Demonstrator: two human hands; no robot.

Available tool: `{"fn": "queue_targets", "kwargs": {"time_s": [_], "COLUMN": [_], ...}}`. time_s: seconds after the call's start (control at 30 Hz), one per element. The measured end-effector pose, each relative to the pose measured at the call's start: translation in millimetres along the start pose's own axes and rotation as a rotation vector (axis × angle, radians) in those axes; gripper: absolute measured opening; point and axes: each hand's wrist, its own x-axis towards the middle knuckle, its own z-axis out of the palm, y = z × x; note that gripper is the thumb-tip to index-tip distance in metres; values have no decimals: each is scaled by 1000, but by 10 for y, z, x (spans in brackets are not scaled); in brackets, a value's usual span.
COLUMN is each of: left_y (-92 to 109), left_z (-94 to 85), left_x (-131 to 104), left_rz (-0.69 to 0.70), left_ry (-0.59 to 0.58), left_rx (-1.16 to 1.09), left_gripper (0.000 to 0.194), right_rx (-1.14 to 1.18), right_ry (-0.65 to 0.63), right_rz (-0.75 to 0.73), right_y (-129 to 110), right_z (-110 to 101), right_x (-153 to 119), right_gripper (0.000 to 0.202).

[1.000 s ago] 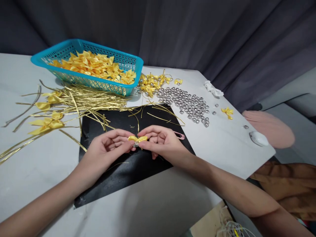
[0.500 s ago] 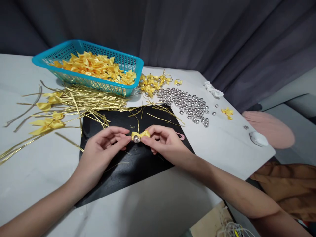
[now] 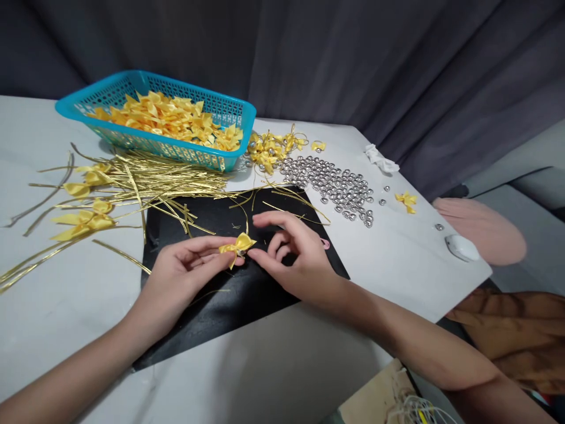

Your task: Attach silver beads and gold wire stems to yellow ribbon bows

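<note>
Over the black mat (image 3: 229, 318), my left hand (image 3: 189, 265) pinches a yellow ribbon bow (image 3: 241, 244) between thumb and fingertips. A bit of something silvery shows under the bow, mostly hidden. My right hand (image 3: 295, 253) is just right of the bow, its thumb and forefinger spread apart with nothing between them; the thumb tip is close to the bow. Behind the hands lies a heap of gold wire ties (image 3: 172, 176). Silver bells or beads (image 3: 335, 185) are spread to the back right.
A teal basket (image 3: 176, 138) full of yellow bows stands at the back left. More bows with gold ties (image 3: 269, 150) lie beside it. Loose bows (image 3: 86, 221) rest at the left. A white mouse (image 3: 462, 248) and a crumpled white piece (image 3: 381, 160) are at the right.
The bow has turned over, so its silver heart-shaped piece no longer faces me. My right hand has let go of it and opened; my left hand keeps hold.
</note>
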Motion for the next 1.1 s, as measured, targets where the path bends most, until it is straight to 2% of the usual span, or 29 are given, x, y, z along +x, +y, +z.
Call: {"fn": "queue_targets", "kwargs": {"time_s": [0.03,0.1,0.17,0.23,0.4,0.5,0.57,0.67,0.77,0.93,1.1], "left_y": [-6,-13,-12,-8,22,51,62,55,31,-18,-40], "left_z": [-4,-10,-15,-19,0,31,48,57,46,7,-22], "left_x": [5,10,9,7,0,-7,-10,-5,11,30,39], "left_rz": [-8,-14,-8,-3,-13,-15,12,68,100,55,73], "left_ry": [3,1,-7,-9,-20,-45,-46,-29,-22,-119,-148], "left_rx": [-3,-15,-35,-52,-48,-40,-25,16,27,10,21], "left_gripper": [24,25,23,20,18,21,21,20,22,22,22], "right_rx": [67,223,364,414,304,338,404,436,383,398,302], "right_ry": [-24,-155,-286,-349,-339,-315,-354,-421,-397,-249,-247], "right_rz": [130,315,416,472,505,544,547,594,622,551,382], "right_y": [-5,-8,-13,-35,-124,-111,-84,-77,-116,-120,-46], "right_z": [3,9,5,-14,-78,-56,-26,-6,-13,42,96], "right_x": [15,42,63,75,66,38,25,28,38,25,12], "right_gripper": [40,51,42,28,14,31,42,31,28,43,25]}}
